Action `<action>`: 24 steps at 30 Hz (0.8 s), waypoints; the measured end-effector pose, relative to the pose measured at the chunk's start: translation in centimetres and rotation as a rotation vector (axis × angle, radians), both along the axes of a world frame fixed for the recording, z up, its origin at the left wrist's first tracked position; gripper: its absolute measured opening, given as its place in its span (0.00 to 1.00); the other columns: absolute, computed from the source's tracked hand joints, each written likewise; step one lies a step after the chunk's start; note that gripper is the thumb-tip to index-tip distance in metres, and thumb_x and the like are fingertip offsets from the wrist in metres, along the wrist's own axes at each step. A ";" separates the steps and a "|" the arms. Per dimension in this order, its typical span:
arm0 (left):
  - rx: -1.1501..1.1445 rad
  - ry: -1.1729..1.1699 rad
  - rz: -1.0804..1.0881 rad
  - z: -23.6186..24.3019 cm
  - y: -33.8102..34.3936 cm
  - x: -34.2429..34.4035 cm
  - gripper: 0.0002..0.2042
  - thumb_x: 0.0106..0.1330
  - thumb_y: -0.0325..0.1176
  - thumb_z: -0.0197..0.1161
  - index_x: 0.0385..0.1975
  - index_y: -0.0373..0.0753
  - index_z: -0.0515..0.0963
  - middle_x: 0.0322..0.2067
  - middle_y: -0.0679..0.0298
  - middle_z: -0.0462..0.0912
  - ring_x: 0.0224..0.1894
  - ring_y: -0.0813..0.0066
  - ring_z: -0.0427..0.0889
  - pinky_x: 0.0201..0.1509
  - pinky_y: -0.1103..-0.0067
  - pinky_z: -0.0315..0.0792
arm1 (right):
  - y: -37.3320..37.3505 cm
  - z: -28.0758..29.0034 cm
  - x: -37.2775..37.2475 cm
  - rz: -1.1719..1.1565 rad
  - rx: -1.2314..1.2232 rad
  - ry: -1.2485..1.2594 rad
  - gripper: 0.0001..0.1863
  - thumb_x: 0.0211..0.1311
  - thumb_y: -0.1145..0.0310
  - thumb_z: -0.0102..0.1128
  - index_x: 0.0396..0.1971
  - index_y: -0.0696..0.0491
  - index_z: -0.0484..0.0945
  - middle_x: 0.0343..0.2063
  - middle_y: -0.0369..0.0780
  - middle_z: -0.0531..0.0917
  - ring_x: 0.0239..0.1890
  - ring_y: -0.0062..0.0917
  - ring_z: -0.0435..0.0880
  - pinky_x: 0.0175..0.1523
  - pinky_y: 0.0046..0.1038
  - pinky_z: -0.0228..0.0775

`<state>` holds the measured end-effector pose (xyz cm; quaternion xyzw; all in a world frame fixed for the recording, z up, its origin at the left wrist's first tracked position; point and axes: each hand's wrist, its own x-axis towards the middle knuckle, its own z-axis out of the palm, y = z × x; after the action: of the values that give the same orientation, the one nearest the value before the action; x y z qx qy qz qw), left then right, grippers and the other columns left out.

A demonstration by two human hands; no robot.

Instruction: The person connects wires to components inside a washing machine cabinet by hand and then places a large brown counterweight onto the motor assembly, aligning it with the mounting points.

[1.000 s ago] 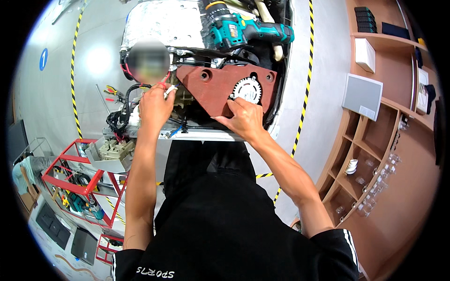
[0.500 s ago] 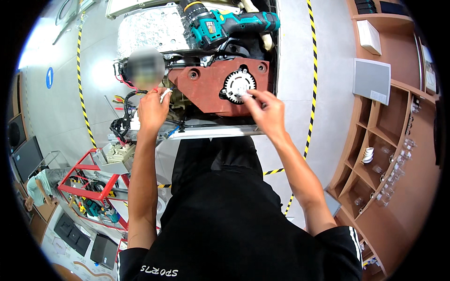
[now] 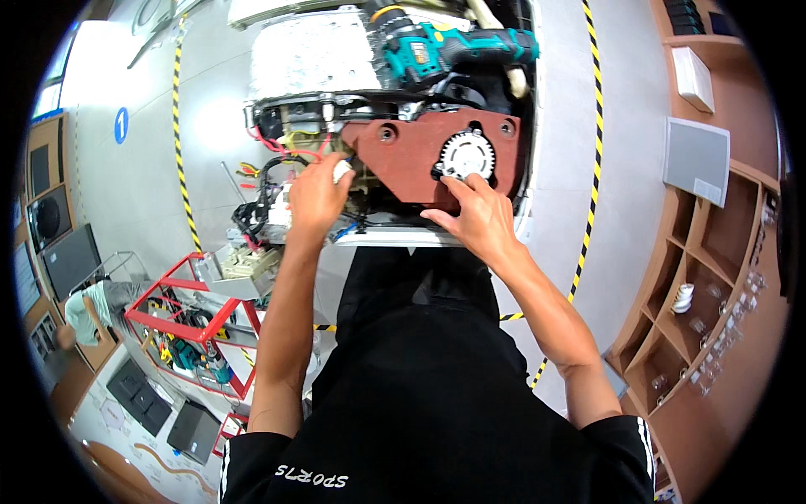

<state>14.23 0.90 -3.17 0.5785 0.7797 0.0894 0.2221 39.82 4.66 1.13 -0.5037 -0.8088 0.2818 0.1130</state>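
Note:
Inside an open-framed appliance lies a reddish-brown block (image 3: 399, 160) with screw holes. Set into its right part is a round motor (image 3: 468, 157) with a white slotted face and a dark rim. My right hand (image 3: 480, 217) is over the block's lower edge; its thumb points left, and the fingertips reach the motor's lower rim. Its fingers are apart, with nothing visible in them. Left of the block, my left hand (image 3: 316, 200) has its fingers closed on a small white piece (image 3: 341, 171), whose kind is unclear. Pink wires (image 3: 270, 143) run just above this hand.
A teal cordless drill (image 3: 457, 52) lies across the appliance's top, beside a foil-covered panel (image 3: 311, 55). Black cables (image 3: 256, 206) hang at the left edge. A red-framed cart (image 3: 197, 332) stands lower left, wooden shelves (image 3: 697, 252) at right. Another person (image 3: 88, 311) is far left.
My right hand has spread from a pinch at the motor's face and moved down to its lower rim. My left hand keeps the white piece. The whole view has shifted.

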 end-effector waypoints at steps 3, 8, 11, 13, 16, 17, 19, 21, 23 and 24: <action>0.111 0.095 -0.076 -0.2 -0.7 0.6 0.15 0.55 0.36 0.69 0.42 0.45 0.79 0.35 0.59 0.83 0.40 0.60 0.81 0.47 0.63 0.64 | 0.3 -0.7 -1.8 0.060 -0.010 -0.138 0.23 0.43 0.56 0.75 0.36 0.55 0.81 0.25 0.40 0.77 0.25 0.39 0.80 0.28 0.37 0.71; 0.190 0.052 -0.089 0.7 -0.8 0.9 0.13 0.55 0.31 0.68 0.41 0.43 0.79 0.34 0.61 0.82 0.43 0.64 0.80 0.53 0.60 0.58 | 0.7 -0.8 -2.3 0.111 0.000 -0.219 0.19 0.44 0.57 0.74 0.29 0.54 0.79 0.23 0.39 0.77 0.24 0.39 0.79 0.27 0.37 0.71; 0.165 0.033 -0.090 0.7 -1.0 0.6 0.13 0.56 0.32 0.67 0.42 0.44 0.79 0.34 0.61 0.83 0.41 0.64 0.81 0.55 0.57 0.58 | 0.8 -1.0 -2.2 0.135 0.017 -0.213 0.18 0.44 0.57 0.74 0.29 0.54 0.80 0.23 0.39 0.76 0.25 0.38 0.79 0.28 0.37 0.71; 0.132 0.022 -0.080 0.7 -0.9 0.5 0.12 0.57 0.32 0.66 0.42 0.44 0.78 0.34 0.61 0.83 0.40 0.63 0.82 0.56 0.55 0.58 | 1.0 -1.3 -2.0 0.161 0.043 -0.171 0.19 0.45 0.57 0.74 0.29 0.55 0.80 0.22 0.39 0.75 0.24 0.37 0.78 0.28 0.36 0.70; 0.126 0.028 -0.068 0.4 -0.5 0.2 0.10 0.58 0.32 0.65 0.39 0.43 0.78 0.33 0.60 0.83 0.38 0.61 0.82 0.56 0.54 0.59 | 1.2 -1.5 -1.8 0.183 0.066 -0.118 0.20 0.46 0.56 0.74 0.30 0.57 0.81 0.20 0.40 0.74 0.22 0.36 0.76 0.28 0.35 0.69; 0.142 0.025 -0.050 0.3 -0.5 0.1 0.10 0.57 0.31 0.65 0.39 0.42 0.78 0.33 0.60 0.83 0.38 0.61 0.82 0.57 0.53 0.58 | 1.2 -1.5 -1.7 0.199 0.061 -0.136 0.21 0.45 0.56 0.74 0.31 0.57 0.81 0.20 0.40 0.75 0.22 0.36 0.77 0.28 0.35 0.70; 0.175 0.019 -0.020 -0.2 -0.6 0.2 0.10 0.56 0.29 0.66 0.37 0.41 0.77 0.33 0.59 0.82 0.38 0.62 0.83 0.58 0.51 0.58 | 1.4 -1.4 -1.6 0.224 0.050 -0.173 0.22 0.44 0.56 0.75 0.33 0.58 0.82 0.22 0.40 0.77 0.23 0.36 0.79 0.28 0.34 0.72; 0.223 0.008 -0.002 -0.7 -0.9 0.3 0.10 0.56 0.29 0.65 0.37 0.41 0.76 0.33 0.59 0.82 0.39 0.62 0.83 0.58 0.52 0.59 | 1.4 -1.2 -1.8 0.217 0.061 -0.153 0.23 0.44 0.56 0.75 0.34 0.59 0.82 0.21 0.40 0.77 0.23 0.35 0.79 0.29 0.33 0.72; 0.254 0.005 0.020 -1.0 -1.1 0.4 0.10 0.57 0.30 0.65 0.39 0.41 0.77 0.34 0.58 0.82 0.39 0.60 0.82 0.58 0.53 0.60 | 1.3 -1.2 -1.8 0.207 0.062 -0.143 0.23 0.44 0.55 0.75 0.34 0.58 0.82 0.22 0.40 0.78 0.23 0.36 0.80 0.29 0.33 0.72; 0.265 0.004 0.031 -1.1 -1.0 0.5 0.11 0.57 0.31 0.65 0.40 0.42 0.77 0.34 0.57 0.83 0.39 0.59 0.82 0.58 0.54 0.60 | 1.3 -1.2 -1.8 0.206 0.059 -0.159 0.23 0.44 0.55 0.75 0.34 0.58 0.82 0.22 0.40 0.78 0.24 0.36 0.80 0.29 0.34 0.72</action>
<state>14.72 -0.14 -4.26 0.5907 0.7706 0.1936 0.1407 38.00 5.96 -0.04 -0.4350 -0.8706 0.2273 0.0336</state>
